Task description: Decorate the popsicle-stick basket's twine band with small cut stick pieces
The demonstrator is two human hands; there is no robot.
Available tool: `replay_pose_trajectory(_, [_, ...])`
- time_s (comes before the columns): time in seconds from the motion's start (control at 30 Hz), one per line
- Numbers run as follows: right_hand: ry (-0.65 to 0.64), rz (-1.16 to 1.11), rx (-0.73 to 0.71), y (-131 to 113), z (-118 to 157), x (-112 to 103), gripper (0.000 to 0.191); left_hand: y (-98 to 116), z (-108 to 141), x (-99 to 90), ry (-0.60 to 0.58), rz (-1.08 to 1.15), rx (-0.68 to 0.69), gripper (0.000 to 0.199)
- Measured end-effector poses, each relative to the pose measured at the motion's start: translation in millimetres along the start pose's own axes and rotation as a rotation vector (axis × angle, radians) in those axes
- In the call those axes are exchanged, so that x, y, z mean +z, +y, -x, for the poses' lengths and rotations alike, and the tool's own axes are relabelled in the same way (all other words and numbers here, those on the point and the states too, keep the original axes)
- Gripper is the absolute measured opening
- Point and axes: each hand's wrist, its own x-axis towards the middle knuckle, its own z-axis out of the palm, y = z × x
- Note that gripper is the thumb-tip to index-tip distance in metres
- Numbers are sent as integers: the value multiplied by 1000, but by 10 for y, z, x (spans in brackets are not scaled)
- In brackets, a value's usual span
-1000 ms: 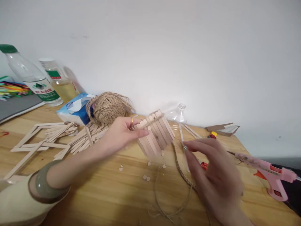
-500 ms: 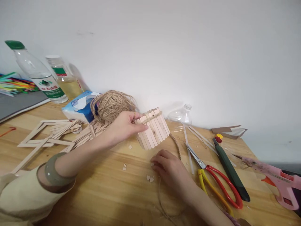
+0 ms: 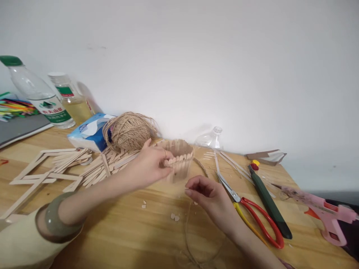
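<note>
A small ring-like piece made of short wooden sticks (image 3: 181, 168), with twine around it, is blurred at mid-table. My left hand (image 3: 154, 162) grips its left edge between thumb and fingers. Just to the front right, my right hand (image 3: 204, 192) has thumb and index finger pinched together; whatever lies between them is too small to name. A braided cord (image 3: 201, 166) runs from the stick piece toward the right. Thin twine (image 3: 187, 228) trails on the table below my right hand. Small wood chips (image 3: 175, 217) lie in front.
Scissors (image 3: 252, 213), a dark green cutter (image 3: 269, 201) and a pink glue gun (image 3: 316, 205) lie right. A twine ball (image 3: 130, 130), tissue pack (image 3: 89, 130), loose sticks (image 3: 70, 160) and bottles (image 3: 42, 93) are left. A cut clear bottle top (image 3: 214, 138) stands behind.
The stick piece has been lowered and turned, so its hollow inside now shows. My right hand has turned, with its thumb and index finger now visibly pinched. The view has shifted slightly.
</note>
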Motion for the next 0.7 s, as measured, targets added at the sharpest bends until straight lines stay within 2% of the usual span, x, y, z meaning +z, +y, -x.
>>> replay_pose_trajectory(0.1, [3, -102, 54, -23, 56, 53, 12, 50, 86, 94, -86, -345, 239, 15])
replay_pose_trajectory(0.2, [49, -167, 78, -56, 153, 104, 8, 149, 168, 129, -63, -496, 328, 18])
replay_pose_trajectory(0.3, [107, -243, 93, -91, 264, 124, 8, 277, 249, 129, 10, -407, 432, 31])
replay_pose_trajectory(0.37, [129, -300, 102, -96, 335, 133, 12, 338, 302, 159, -52, -231, 467, 24])
replay_pose_trajectory(0.43, [141, -381, 123, -78, 403, 150, 18, 361, 350, 229, -116, -86, 462, 18])
replay_pose_trajectory(0.57, [203, -502, 152, -13, 535, 195, 27, 355, 410, 400, -75, 83, 438, 23])
replay_pose_trajectory(0.63, [228, -463, 158, 3, 602, 189, 24, 370, 416, 451, -122, 171, 325, 19])
replay_pose_trajectory(0.7, [275, -353, 148, 14, 675, 130, 19, 393, 406, 478, -224, 310, 92, 14])
